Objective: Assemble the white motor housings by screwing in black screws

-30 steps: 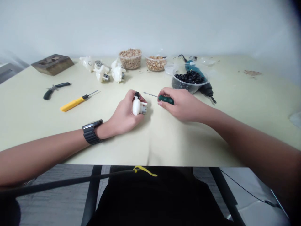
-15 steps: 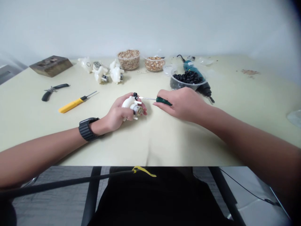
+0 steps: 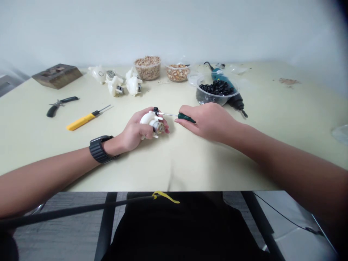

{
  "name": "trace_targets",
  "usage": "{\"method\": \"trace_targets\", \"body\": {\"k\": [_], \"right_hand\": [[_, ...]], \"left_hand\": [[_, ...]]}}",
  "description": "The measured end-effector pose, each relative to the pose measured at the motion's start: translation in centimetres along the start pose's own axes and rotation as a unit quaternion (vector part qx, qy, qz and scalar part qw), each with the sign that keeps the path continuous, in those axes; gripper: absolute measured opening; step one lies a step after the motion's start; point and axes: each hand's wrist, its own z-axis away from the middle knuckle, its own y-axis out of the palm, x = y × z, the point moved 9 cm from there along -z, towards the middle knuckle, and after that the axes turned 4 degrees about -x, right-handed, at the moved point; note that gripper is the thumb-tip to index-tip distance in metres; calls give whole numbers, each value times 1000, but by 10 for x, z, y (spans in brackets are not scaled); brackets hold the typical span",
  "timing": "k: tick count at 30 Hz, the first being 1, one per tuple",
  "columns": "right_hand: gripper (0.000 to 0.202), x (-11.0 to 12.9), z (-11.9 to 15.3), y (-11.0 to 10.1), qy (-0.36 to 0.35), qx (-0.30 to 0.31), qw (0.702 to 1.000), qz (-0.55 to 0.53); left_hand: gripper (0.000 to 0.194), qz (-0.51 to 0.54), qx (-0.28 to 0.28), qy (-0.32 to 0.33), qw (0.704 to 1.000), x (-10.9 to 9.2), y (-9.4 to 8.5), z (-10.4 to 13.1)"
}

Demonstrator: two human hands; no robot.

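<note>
My left hand [image 3: 136, 131] is wrapped round a white plastic pump housing with a small metal motor [image 3: 149, 119], the motor end facing right. A small black fitting [image 3: 156, 110] sits at its upper edge by my fingertips. In my right hand [image 3: 209, 117] is a screwdriver [image 3: 186, 117] with a dark green handle, its thin metal shaft pointing left. The shaft's tip meets or nearly meets the black fitting; exact contact is too small to tell. My right fingers are closed round the handle, partly hiding it.
On the left lie a yellow-handled screwdriver [image 3: 81, 121], black-handled pliers [image 3: 57, 106] and a dark block [image 3: 57, 76]. Several white pump housings [image 3: 133, 85] stand behind. Tubs of tan pieces [image 3: 147, 72], orange bits [image 3: 178, 75] and black parts [image 3: 216, 97] line the back, beside a teal power drill [image 3: 236, 98].
The screwdriver and my right hand have shifted slightly left, towards the black fitting. My left hand keeps its hold on the pump housing. The whole view has moved a little.
</note>
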Motion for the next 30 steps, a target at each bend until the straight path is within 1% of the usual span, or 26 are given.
{"method": "trace_targets", "body": {"k": [8,10,12,14,19,23,27,30], "right_hand": [[44,6,0,2,17,17,1000,-20],[40,8,0,2,13,12,999,-27],[37,12,0,-1,1,-5,1000,-23],[38,17,1,-4,-17,-20,1000,1],[44,28,-1,-2,-55,1,995,83],[44,35,-2,-7,-78,-22,991,107],[40,37,-4,-4,-79,-18,991,103],[33,33,-8,1,-64,-10,996,64]], "left_hand": [[41,-36,-17,-8,999,1,-3,0],[42,-42,-11,-11,999,2,-4,0],[42,-44,-5,-9,999,2,-3,0],[41,-49,-3,-9,999,1,-2,0],[37,-67,-5,-17,998,-1,0,1],[39,-45,-11,-23,999,-1,1,2],[40,-39,-14,-25,999,-1,2,2],[39,-41,-17,-34,998,-1,2,2]]}}
